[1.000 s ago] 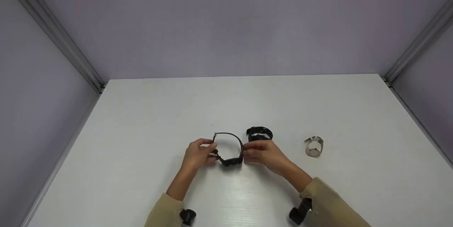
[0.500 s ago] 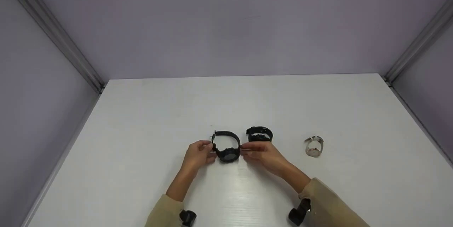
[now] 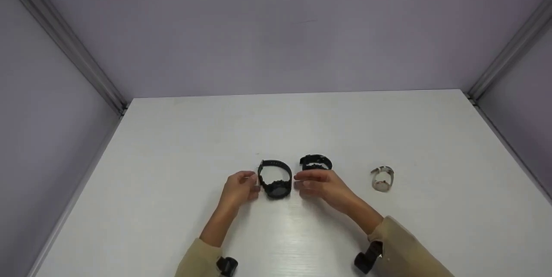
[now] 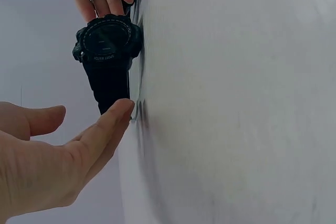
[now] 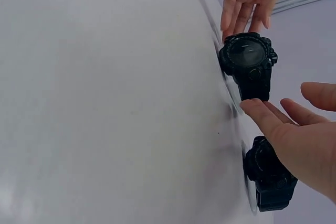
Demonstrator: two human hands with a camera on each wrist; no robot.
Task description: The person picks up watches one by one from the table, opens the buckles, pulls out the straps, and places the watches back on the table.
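Observation:
A black watch (image 3: 274,178) with its strap closed in a loop stands on the white table (image 3: 302,126), face toward me. My left hand (image 3: 243,185) is just to its left and my right hand (image 3: 309,183) just to its right, both with fingers loosely straight and holding nothing. In the left wrist view the watch (image 4: 107,45) shows its round face, and my left fingertip (image 4: 122,109) is at the strap's edge; whether it touches I cannot tell. The right wrist view shows the same watch (image 5: 249,59) between both hands.
A second black watch (image 3: 316,162) stands right behind my right hand, seen also in the right wrist view as the nearer watch (image 5: 270,174). A pale watch (image 3: 382,178) lies further right. Purple walls close the table's back and sides.
The black watch was lifted and held by both hands; it has been set down upright on the table, and both hands have let go and drawn slightly apart.

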